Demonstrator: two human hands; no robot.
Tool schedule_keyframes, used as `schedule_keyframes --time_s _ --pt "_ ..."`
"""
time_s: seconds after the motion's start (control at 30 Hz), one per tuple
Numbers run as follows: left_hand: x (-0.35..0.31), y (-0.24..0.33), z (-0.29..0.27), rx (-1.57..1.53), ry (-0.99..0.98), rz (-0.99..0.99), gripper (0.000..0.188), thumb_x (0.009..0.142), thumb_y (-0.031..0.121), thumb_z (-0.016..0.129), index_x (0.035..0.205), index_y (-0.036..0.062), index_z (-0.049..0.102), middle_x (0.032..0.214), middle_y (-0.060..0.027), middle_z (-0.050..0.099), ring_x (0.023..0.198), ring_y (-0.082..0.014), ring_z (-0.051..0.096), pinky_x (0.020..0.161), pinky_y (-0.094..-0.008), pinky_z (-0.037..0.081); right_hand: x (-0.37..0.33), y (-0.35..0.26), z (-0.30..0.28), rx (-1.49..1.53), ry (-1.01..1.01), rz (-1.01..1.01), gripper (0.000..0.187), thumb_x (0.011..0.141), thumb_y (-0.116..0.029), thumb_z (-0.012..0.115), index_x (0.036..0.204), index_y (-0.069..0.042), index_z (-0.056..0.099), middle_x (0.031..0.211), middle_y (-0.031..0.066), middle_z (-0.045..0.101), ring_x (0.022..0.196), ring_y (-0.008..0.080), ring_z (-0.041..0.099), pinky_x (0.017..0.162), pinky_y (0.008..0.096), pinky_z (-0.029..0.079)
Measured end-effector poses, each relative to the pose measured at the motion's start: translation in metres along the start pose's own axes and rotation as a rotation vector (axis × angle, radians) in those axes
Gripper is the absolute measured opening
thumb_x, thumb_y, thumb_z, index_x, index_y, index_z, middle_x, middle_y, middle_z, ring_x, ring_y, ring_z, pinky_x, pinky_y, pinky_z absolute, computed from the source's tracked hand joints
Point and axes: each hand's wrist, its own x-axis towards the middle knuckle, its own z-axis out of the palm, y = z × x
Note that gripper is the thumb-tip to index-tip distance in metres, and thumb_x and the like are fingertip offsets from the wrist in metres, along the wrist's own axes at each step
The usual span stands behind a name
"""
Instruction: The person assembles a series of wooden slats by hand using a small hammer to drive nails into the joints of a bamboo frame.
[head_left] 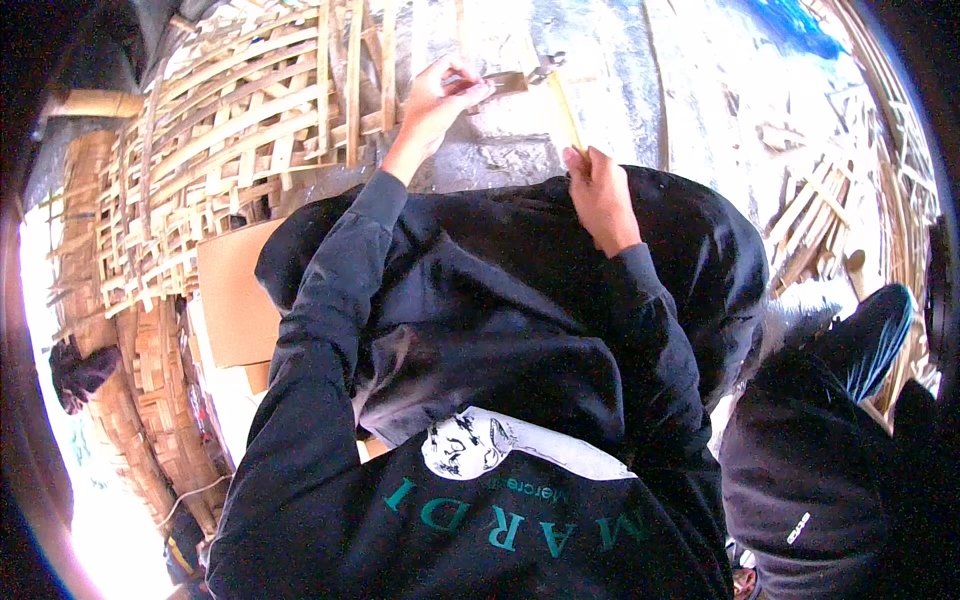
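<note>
My left hand is closed in a pinch, out beyond my knees. It holds a short, dark, flat blade-like piece that points to the right; its exact kind is hard to make out. In my right hand, just past my right knee, is the light wooden handle of a hammer. The small dark hammer head is at the far end, close to the tip of the flat piece. Whether the two touch, I cannot tell.
A split-bamboo lattice fills the far left. By my left thigh stands a cardboard box. Loose bamboo strips lie in a heap on the right, and a person in dark clothes sits close to my right.
</note>
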Motion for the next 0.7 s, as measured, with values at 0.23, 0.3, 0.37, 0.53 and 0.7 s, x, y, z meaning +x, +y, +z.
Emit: schedule_keyframes --time_s 0.23,0.3,0.37,0.53,0.7 --pt "0.000 0.009 0.009 0.460 -0.076 0.177 0.021 0.092 0.007 0.078 0.099 0.0038 0.059 0.092 -0.0050 0.071 0.091 -0.0109 0.071 0.085 -0.0294 0.058 -0.003 0.004 -0.002 0.044 -0.042 0.036 0.042 0.105 -0.026 0.064 0.082 0.006 0.053 0.069 0.0286 0.056 0.059 0.0474 0.050 0.055 0.0448 0.044" --pt "0.000 0.004 0.011 0.580 -0.040 0.283 0.023 0.090 0.008 0.079 0.098 0.0047 0.058 0.091 -0.0052 0.071 0.090 -0.0101 0.070 0.083 -0.0294 0.057 -0.004 0.002 -0.003 0.023 -0.032 0.003 0.042 0.105 -0.026 0.064 0.082 0.006 0.052 0.069 0.0286 0.056 0.059 0.0473 0.050 0.055 0.0449 0.044" --pt "-0.001 -0.002 0.010 0.705 -0.002 0.388 0.025 0.089 0.009 0.080 0.097 0.0055 0.057 0.091 -0.0054 0.072 0.089 -0.0093 0.070 0.080 -0.0295 0.057 -0.004 0.000 -0.003 0.008 -0.024 -0.031 0.042 0.105 -0.026 0.064 0.081 0.006 0.052 0.069 0.0287 0.056 0.060 0.0472 0.051 0.056 0.0450 0.044" --pt "-0.010 -0.012 0.019 0.705 0.044 0.273 0.034 0.084 0.017 0.086 0.093 0.0073 0.055 0.090 -0.0046 0.073 0.071 -0.0101 0.058 0.067 -0.0293 0.050 -0.006 -0.004 -0.008 -0.019 -0.037 0.009 0.038 0.105 -0.026 0.063 0.086 0.007 0.057 0.074 0.0300 0.060 0.067 0.0487 0.060 0.059 0.0458 0.048" --pt "-0.011 -0.020 0.018 0.644 0.052 0.374 0.029 0.082 0.012 0.083 0.093 0.0103 0.056 0.083 -0.0005 0.071 0.074 -0.0107 0.056 0.067 -0.0301 0.050 -0.014 0.000 -0.012 -0.041 -0.062 -0.001 0.037 0.105 -0.026 0.062 0.086 0.006 0.059 0.077 0.0301 0.063 0.072 0.0488 0.065 0.059 0.0469 0.049"
